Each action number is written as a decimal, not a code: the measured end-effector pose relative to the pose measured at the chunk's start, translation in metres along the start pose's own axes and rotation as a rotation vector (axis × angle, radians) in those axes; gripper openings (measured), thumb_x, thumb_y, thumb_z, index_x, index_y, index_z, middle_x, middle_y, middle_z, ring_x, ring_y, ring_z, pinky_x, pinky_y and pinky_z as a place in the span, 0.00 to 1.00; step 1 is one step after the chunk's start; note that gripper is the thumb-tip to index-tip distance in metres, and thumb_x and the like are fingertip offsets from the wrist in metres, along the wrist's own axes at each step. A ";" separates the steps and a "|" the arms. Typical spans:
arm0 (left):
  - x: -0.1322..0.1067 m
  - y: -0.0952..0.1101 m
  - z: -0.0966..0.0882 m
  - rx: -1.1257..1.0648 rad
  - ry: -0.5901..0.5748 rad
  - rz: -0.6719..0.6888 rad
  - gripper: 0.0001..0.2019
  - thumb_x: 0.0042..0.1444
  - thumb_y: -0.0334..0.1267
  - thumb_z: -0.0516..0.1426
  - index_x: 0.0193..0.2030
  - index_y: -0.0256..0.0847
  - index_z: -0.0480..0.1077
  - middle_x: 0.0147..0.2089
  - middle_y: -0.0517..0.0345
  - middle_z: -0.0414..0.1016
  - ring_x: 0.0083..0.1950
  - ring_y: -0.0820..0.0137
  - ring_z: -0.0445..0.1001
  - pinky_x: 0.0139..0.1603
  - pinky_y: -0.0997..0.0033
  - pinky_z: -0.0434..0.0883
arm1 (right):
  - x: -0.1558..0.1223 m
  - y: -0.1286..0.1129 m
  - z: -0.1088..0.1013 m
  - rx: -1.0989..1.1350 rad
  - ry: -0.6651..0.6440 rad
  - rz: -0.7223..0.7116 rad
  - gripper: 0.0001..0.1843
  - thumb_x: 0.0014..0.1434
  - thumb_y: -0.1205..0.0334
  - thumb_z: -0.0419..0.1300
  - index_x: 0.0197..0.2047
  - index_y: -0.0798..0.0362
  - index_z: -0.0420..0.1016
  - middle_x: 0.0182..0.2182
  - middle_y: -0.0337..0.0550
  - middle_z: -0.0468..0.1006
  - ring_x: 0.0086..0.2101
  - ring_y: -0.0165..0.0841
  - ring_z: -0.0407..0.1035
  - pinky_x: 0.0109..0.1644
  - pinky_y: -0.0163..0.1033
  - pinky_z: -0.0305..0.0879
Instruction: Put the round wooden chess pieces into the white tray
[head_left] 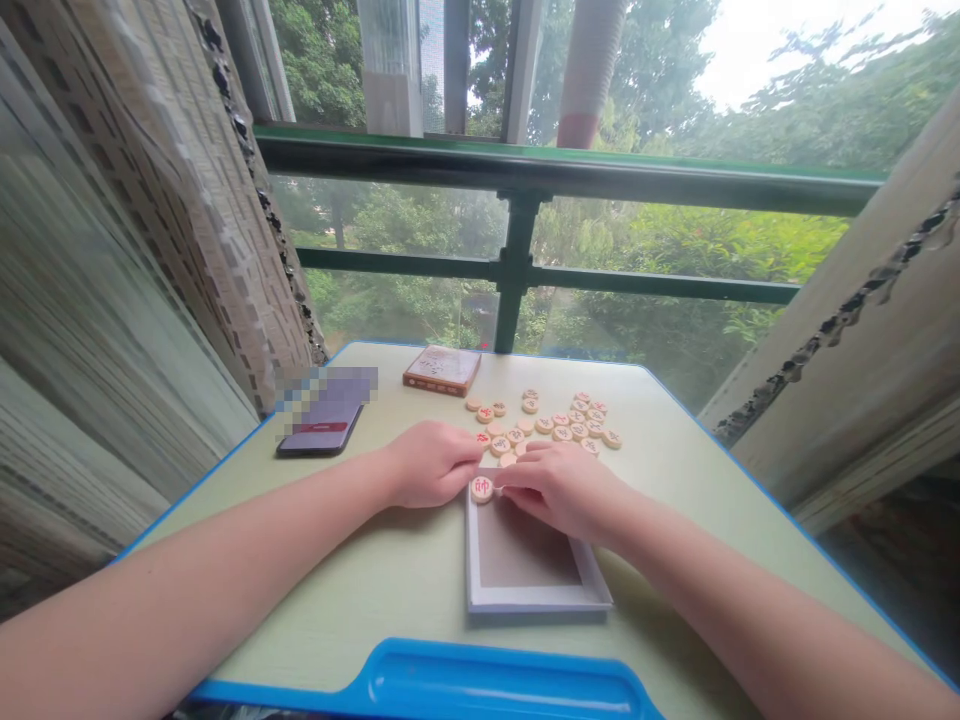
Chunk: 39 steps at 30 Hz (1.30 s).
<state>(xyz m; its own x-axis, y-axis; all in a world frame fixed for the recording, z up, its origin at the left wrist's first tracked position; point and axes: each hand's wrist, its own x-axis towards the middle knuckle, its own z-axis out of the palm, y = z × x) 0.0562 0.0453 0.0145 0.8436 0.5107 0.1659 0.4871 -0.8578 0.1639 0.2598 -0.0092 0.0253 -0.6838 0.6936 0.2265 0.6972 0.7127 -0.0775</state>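
Observation:
My left hand (435, 462) is closed, its fingertips against a round Chinese chess piece (482, 440) with a red character. Over the far part of a shallow white box tray (540, 606) is my right hand (556, 486), fingers bent and drawn together; what they hold, if anything, is hidden. Close to those fingertips, a larger piece with a red character (481, 488) lies in the tray's far left corner. Beyond both hands, several more wooden chess pieces (562, 433) are scattered, some showing red or dark characters and some blank sides.
A brown box with a pale lid (442, 370) sits at the table's far edge. Left of it lies a dark phone (322, 425), partly blurred. The pale green table (300, 600) has a blue rim with a molded trough (502, 685) in front. Curtains hang at both sides.

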 end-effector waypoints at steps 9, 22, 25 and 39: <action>0.001 0.000 0.000 0.034 -0.009 0.005 0.12 0.58 0.37 0.47 0.26 0.39 0.64 0.28 0.59 0.68 0.29 0.72 0.64 0.30 0.72 0.56 | -0.002 -0.004 -0.004 -0.035 -0.005 0.006 0.10 0.57 0.65 0.55 0.39 0.49 0.77 0.24 0.39 0.74 0.27 0.29 0.63 0.31 0.33 0.53; 0.004 -0.002 -0.005 0.058 -0.043 -0.067 0.13 0.58 0.38 0.45 0.26 0.39 0.64 0.28 0.57 0.69 0.29 0.71 0.63 0.29 0.72 0.53 | -0.002 0.004 -0.007 0.021 0.091 -0.057 0.11 0.59 0.65 0.52 0.36 0.52 0.77 0.25 0.42 0.75 0.27 0.29 0.63 0.32 0.34 0.55; 0.003 -0.003 -0.005 0.014 -0.039 -0.055 0.14 0.58 0.42 0.46 0.25 0.39 0.63 0.26 0.58 0.68 0.27 0.72 0.62 0.28 0.72 0.53 | -0.001 0.005 -0.006 -0.002 0.069 -0.047 0.12 0.60 0.64 0.52 0.28 0.53 0.75 0.22 0.41 0.72 0.26 0.29 0.61 0.32 0.34 0.55; 0.002 -0.003 -0.004 -0.148 -0.050 -0.108 0.14 0.52 0.46 0.53 0.25 0.39 0.60 0.23 0.63 0.64 0.26 0.75 0.58 0.27 0.74 0.52 | -0.002 0.010 -0.003 0.010 0.056 0.020 0.10 0.57 0.66 0.54 0.30 0.53 0.76 0.24 0.41 0.74 0.28 0.29 0.64 0.32 0.33 0.56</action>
<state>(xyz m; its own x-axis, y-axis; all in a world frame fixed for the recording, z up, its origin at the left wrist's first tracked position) 0.0556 0.0491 0.0179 0.8003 0.5926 0.0912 0.5401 -0.7786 0.3197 0.2690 -0.0036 0.0271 -0.6564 0.7011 0.2785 0.7084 0.6998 -0.0919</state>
